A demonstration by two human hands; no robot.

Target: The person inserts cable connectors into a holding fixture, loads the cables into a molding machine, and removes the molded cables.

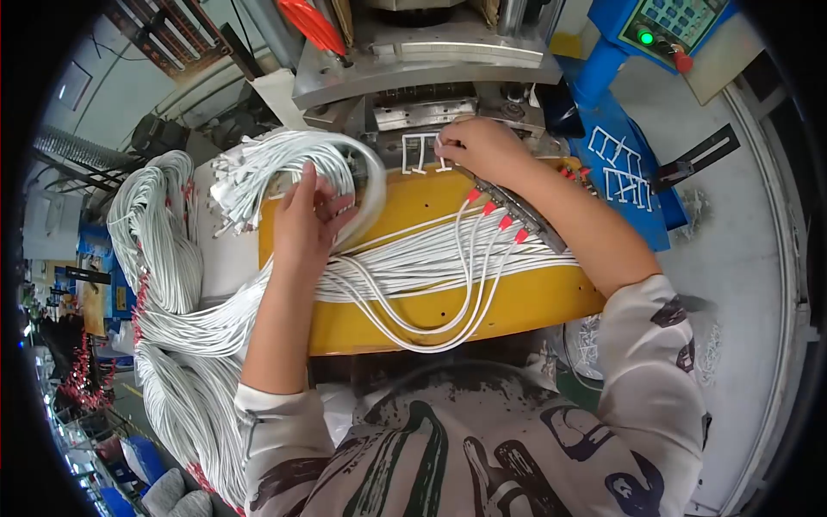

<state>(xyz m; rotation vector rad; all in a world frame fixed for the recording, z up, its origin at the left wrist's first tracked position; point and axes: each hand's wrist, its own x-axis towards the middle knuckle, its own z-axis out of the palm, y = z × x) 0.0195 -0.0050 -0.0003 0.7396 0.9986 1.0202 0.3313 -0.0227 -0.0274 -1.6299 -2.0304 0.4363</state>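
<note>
My left hand (314, 211) is beside a coiled bundle of white cables (297, 155), its fingers spread and pointing up, with the palm toward the coil. My right hand (465, 145) pinches the right end of a white plastic frame piece (413, 153) at the front of the metal press. Under my right forearm lies a metal bar fixture (517, 211) holding several cable ends with red tips (506, 222). White cables (396, 267) run from there across the yellow board (379, 332), some looping toward my body.
The metal press (422, 73) stands at the top centre. A blue tray (650, 226) at the right holds white plastic frames (627, 188). A control panel (676, 26) is at the upper right. Thick white cable bundles (155, 233) hang at the left.
</note>
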